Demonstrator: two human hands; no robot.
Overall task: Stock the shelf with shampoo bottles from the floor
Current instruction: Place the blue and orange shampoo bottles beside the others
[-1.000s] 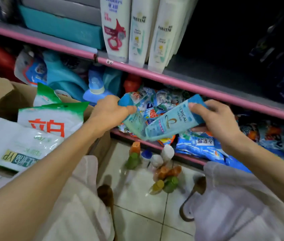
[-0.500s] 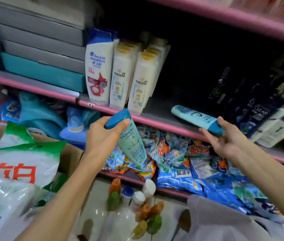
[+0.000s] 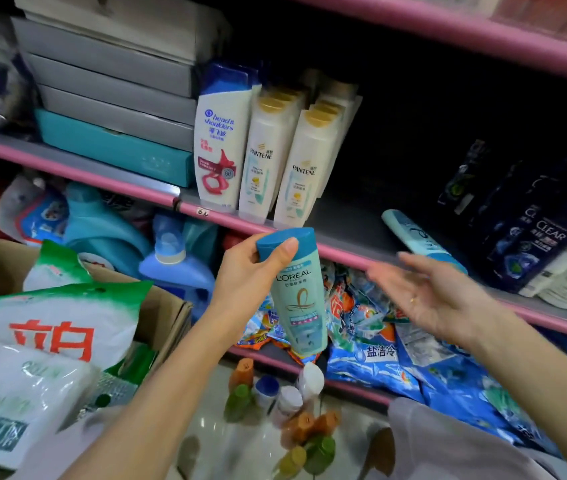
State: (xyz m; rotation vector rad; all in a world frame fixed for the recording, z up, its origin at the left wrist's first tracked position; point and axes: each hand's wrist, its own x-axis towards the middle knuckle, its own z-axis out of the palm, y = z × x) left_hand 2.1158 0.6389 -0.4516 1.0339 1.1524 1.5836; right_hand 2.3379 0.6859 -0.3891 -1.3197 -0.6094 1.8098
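Left hand (image 3: pixel 251 271) pinches teal plastic L'Oréal shampoo bottle (image 3: pixel 297 292) by its blue cap; body hangs below, could slip. Right hand (image 3: pixel 431 299) open, empty.

Stacked grey boxes (image 3: pixel 109 67), blue detergent jug (image 3: pixel 174 268), perhaps washing-powder bags (image 3: pixel 63 327).

"L'OREAL" on teal bottle (image 3: pixel 301 299) held in left hand (image 3: pixel 251 275). "head & shoulders" plus "90" badge on white bottle (image 3: pixel 221 150); "PANTENE" on two cream bottles (image 3: pixel 301 168) right of it. "CLEAR" on dark bottles (image 3: pixel 538 237), far right. "盐洁冷" on blue bag (image 3: pixel 379 351). "6元" tag (image 3: pixel 203 212) on shelf edge.
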